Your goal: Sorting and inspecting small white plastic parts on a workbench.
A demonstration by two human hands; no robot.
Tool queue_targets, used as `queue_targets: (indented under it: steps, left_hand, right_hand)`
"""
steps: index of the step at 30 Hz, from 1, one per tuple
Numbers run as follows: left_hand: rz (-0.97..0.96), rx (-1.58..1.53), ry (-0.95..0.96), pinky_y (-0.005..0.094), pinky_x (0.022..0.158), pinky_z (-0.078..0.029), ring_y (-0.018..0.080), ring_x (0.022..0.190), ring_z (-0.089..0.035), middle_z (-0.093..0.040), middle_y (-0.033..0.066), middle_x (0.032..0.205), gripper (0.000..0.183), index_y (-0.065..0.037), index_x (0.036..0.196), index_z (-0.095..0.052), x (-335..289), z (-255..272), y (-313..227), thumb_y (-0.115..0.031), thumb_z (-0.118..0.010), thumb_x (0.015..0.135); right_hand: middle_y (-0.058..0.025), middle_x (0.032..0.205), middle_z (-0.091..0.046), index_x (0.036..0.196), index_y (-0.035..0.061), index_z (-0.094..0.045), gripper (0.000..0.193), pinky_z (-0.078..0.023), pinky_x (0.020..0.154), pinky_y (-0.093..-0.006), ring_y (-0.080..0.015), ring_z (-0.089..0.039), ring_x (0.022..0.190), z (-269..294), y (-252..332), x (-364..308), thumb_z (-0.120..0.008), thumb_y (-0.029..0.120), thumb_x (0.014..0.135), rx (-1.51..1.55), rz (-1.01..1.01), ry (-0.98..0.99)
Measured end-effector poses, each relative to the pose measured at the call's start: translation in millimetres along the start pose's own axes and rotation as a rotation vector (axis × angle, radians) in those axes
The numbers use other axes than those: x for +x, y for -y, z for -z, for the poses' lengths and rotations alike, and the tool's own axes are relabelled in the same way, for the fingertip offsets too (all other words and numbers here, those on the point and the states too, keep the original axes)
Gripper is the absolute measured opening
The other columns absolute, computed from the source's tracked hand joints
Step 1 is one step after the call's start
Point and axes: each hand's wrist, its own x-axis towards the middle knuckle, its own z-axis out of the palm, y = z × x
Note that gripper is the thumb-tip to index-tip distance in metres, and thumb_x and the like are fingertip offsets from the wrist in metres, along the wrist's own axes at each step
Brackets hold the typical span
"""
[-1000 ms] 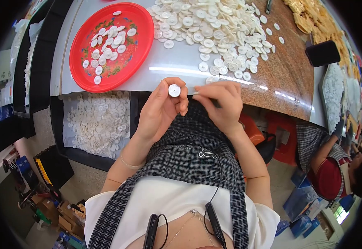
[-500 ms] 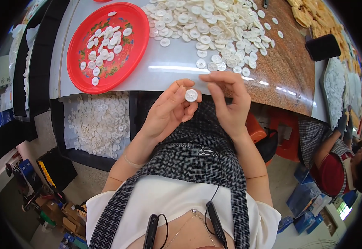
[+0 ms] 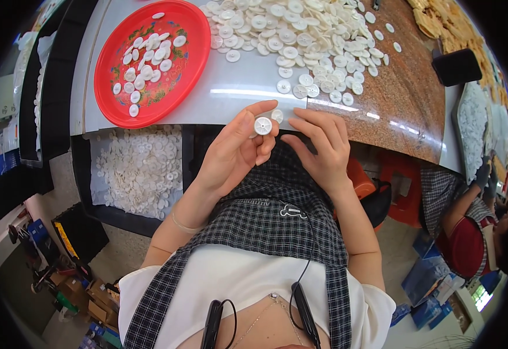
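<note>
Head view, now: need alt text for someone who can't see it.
A person's left hand holds a small white gear in its fingers, with the right hand open close beside it. Beyond, on the table, are a red tray of white discs at left and a large pile of white gears.

Upper right: black phone (image 3: pixel 457 67), yellow pieces (image 3: pixel 445 22) above it and pale pieces (image 3: pixel 468 136) below. Far right: co-worker (image 3: pixel 463 247) in a dark red top, a red stool (image 3: pixel 410 216) to the left and blue containers (image 3: pixel 418 278) beneath. Lower left: black box (image 3: pixel 85 232) with a yellow strip; brown cartons (image 3: pixel 98 295) below it.
</note>
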Motion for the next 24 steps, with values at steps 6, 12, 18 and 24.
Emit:
queue_targets:
  steps: [6, 12, 18, 24]
  left_hand:
    - [-0.035, -0.024, 0.014, 0.0221, 0.064, -0.041, 0.0112, 0.078, -0.047, -0.052, 0.0067, 0.101, 0.045, -0.002, 0.136, -0.041, -1, 0, 1, -0.034, -0.036, 0.105]
    - [-0.037, -0.038, 0.025, 0.0244, 0.067, -0.043, 0.0112, 0.077, -0.047, -0.051, 0.0044, 0.098, 0.041, -0.002, 0.123, -0.049, -3, 3, -3, -0.037, -0.038, 0.104]
    - [-0.028, -0.064, 0.075, 0.0245, 0.066, -0.042, 0.0114, 0.078, -0.048, -0.052, 0.0046, 0.099, 0.04, -0.003, 0.12, -0.05, -3, 5, -2, -0.037, -0.037, 0.105]
    - [-0.067, -0.042, -0.056, 0.0239, 0.065, -0.042, 0.0102, 0.079, -0.05, -0.053, 0.0044, 0.098, 0.035, -0.005, 0.114, -0.051, -2, -4, 0, -0.037, -0.043, 0.103]
  right_hand:
    - [0.0011, 0.107, -0.068, 0.1, 0.0097, -0.068, 0.031, -0.047, 0.08, -0.0329, -0.0186, -0.063, 0.096, -12, 3, 13, -0.075, 0.007, 0.07, 0.03, 0.091, 0.017]
    - [0.002, 0.102, -0.069, 0.094, 0.0103, -0.068, 0.023, -0.046, 0.076, -0.0321, -0.017, -0.064, 0.09, -16, -2, 7, -0.073, 0.006, 0.072, 0.056, 0.148, 0.02]
    - [0.0007, 0.094, -0.069, 0.095, 0.0095, -0.069, 0.023, -0.046, 0.074, -0.0313, -0.018, -0.063, 0.083, -12, 1, 11, -0.075, 0.007, 0.073, 0.145, 0.085, -0.002]
    - [-0.0022, 0.084, -0.065, 0.099, 0.0039, -0.069, 0.028, -0.049, 0.07, -0.0236, -0.0162, -0.061, 0.081, -1, 17, 17, -0.076, -0.003, 0.073, 0.565, -0.396, -0.051]
